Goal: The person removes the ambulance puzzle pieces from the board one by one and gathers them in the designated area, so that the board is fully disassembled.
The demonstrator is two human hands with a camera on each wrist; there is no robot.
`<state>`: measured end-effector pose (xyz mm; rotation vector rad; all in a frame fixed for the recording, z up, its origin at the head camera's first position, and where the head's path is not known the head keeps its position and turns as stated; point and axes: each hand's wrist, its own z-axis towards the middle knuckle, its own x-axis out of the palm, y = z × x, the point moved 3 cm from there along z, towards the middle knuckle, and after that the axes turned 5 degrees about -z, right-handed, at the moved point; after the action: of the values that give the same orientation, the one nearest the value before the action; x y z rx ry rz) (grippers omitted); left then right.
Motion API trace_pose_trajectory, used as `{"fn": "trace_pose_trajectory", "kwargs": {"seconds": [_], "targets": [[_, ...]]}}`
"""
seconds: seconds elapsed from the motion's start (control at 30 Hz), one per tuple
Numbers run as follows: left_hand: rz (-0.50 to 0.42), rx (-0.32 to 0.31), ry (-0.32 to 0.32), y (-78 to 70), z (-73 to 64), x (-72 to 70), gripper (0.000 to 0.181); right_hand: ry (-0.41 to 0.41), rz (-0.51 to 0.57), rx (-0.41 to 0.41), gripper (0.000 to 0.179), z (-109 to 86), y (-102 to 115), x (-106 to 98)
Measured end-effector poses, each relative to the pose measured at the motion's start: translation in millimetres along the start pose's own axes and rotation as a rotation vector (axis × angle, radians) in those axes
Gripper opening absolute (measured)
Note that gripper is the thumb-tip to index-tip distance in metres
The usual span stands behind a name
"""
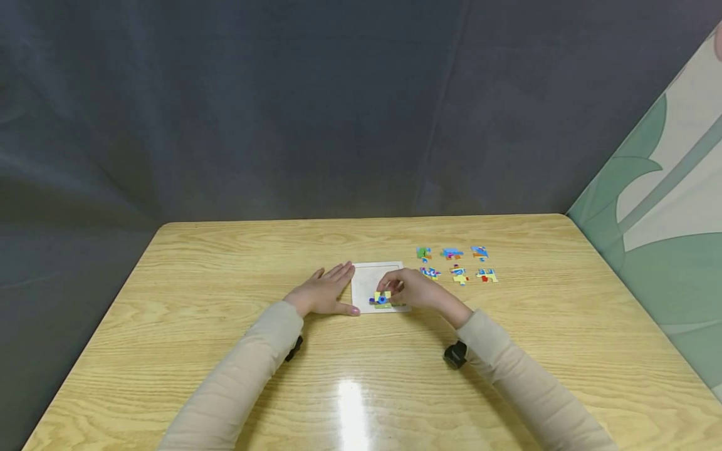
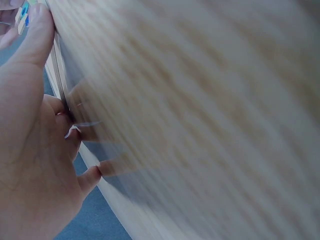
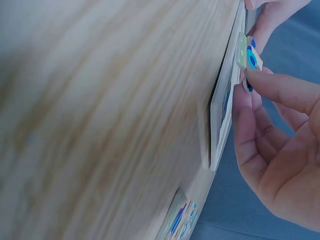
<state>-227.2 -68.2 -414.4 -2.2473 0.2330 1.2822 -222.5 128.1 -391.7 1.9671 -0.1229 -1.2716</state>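
A white puzzle frame [image 1: 356, 291] lies on the table. My left hand [image 1: 327, 293] is spread along its left side, fingertips at the upper left corner and thumb at the lower left one; the left wrist view shows this thumb [image 2: 37, 42] at the edge. Above the frame's lower part, my right hand [image 1: 414, 288] pinches a yellow and blue puzzle piece [image 1: 382, 299]. In the right wrist view that puzzle piece [image 3: 253, 59] stands tilted between thumb and fingers, close over the frame [image 3: 218, 125]. A greenish strip shows in the frame's lower right, partly hidden by the right hand.
Several loose puzzle pieces [image 1: 452, 253] lie in two rows to the right of the frame. Some pieces [image 3: 184, 217] also show low in the right wrist view. A dark curtain [image 1: 316, 113] hangs behind the wooden table [image 1: 225, 250]; a patterned panel [image 1: 671, 250] stands at the right.
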Motion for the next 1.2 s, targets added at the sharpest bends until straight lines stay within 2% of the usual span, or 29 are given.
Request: {"fn": "trace_pose_trajectory", "kwargs": {"seconds": [0.33,0.63,0.93,1.07,1.2], "targets": [[-0.005,-0.004,0.001,0.6,0.3,0.8,0.096,0.013,0.046,-0.021,0.019,-1.2,-3.4,-0.8],[0.013,-0.007,0.004,1.1,1.6,1.5,0.097,0.001,0.114,0.055,0.017,-5.1,-8.9,-10.5],[0.020,-0.001,0.002,1.6,2.0,1.4,0.097,0.004,0.210,0.059,0.025,-13.5,-16.6,-24.3],[0.019,0.005,0.003,1.0,0.7,0.5,0.097,-0.004,0.210,0.055,0.026,-17.0,-21.2,-30.1],[0.013,0.009,0.007,0.3,-1.0,-0.2,0.096,-0.004,0.213,0.095,0.028,-20.7,-29.3,-35.2]]}}
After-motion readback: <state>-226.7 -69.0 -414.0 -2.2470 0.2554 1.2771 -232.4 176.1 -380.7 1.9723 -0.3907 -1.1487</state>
